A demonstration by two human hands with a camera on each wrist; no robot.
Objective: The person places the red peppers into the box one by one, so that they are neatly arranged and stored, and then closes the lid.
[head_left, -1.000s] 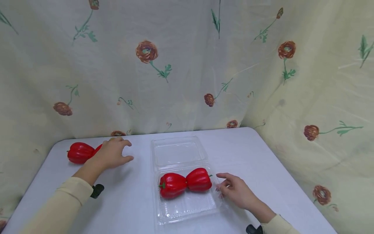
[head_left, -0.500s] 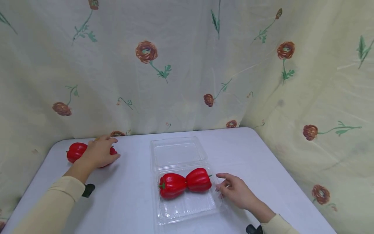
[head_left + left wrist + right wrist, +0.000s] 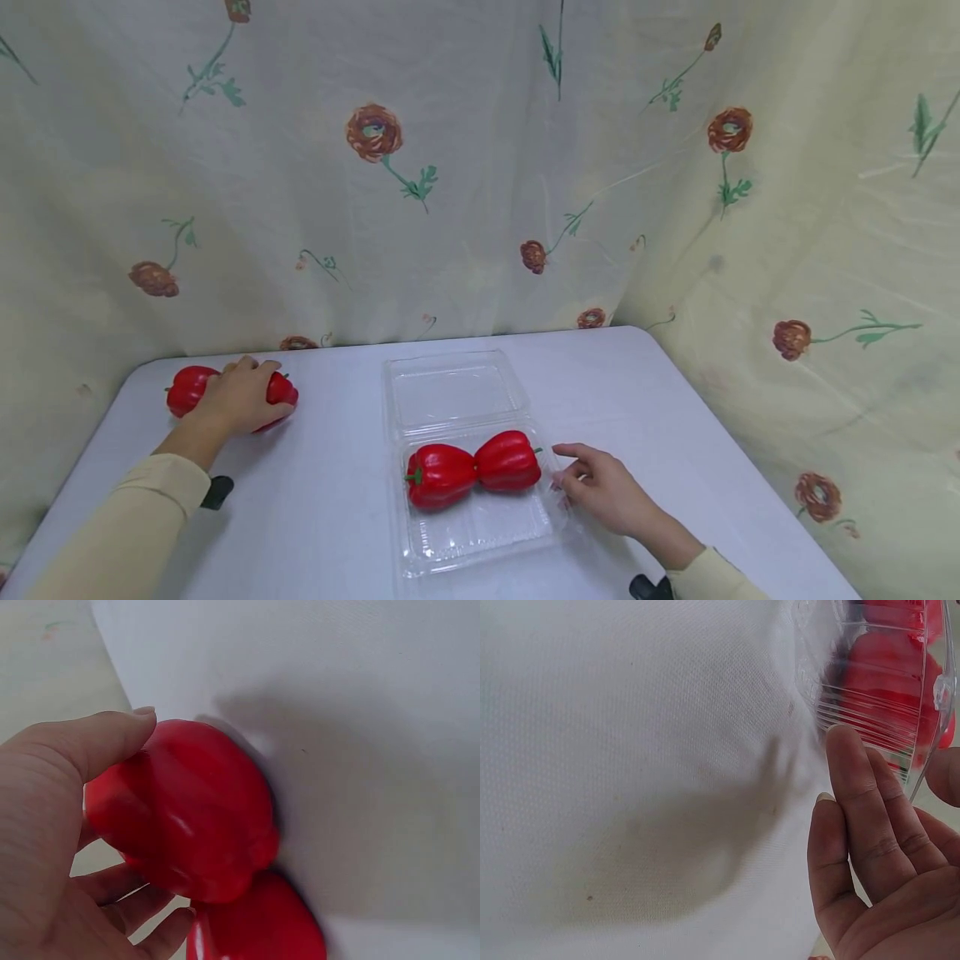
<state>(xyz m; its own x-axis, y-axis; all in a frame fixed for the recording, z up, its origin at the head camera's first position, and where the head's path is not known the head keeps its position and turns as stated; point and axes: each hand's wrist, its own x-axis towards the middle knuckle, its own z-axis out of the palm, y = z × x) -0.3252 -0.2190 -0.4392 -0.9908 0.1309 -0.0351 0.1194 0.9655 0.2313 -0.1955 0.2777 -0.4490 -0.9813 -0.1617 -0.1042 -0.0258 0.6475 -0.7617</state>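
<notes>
Red bell pepper (image 3: 187, 810), at the far left of a white worktop (image 3: 322, 500), is gripped by a person's left hand (image 3: 238, 400), thumb and fingers on opposite sides, a hold that likely suits its rounded body. A second pepper (image 3: 187, 390) lies against it. The right hand (image 3: 607, 496), relaxed and fairly straight-fingered, apparently touches the side of a clear container (image 3: 480, 533), perhaps steadying it. Inside, two peppers (image 3: 442, 475) meet end to end, stems outward, beneath no cover: the lid (image 3: 453, 392) lies folded back.

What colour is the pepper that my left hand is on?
That pepper is glossy red, clearest in the left wrist view.
</notes>
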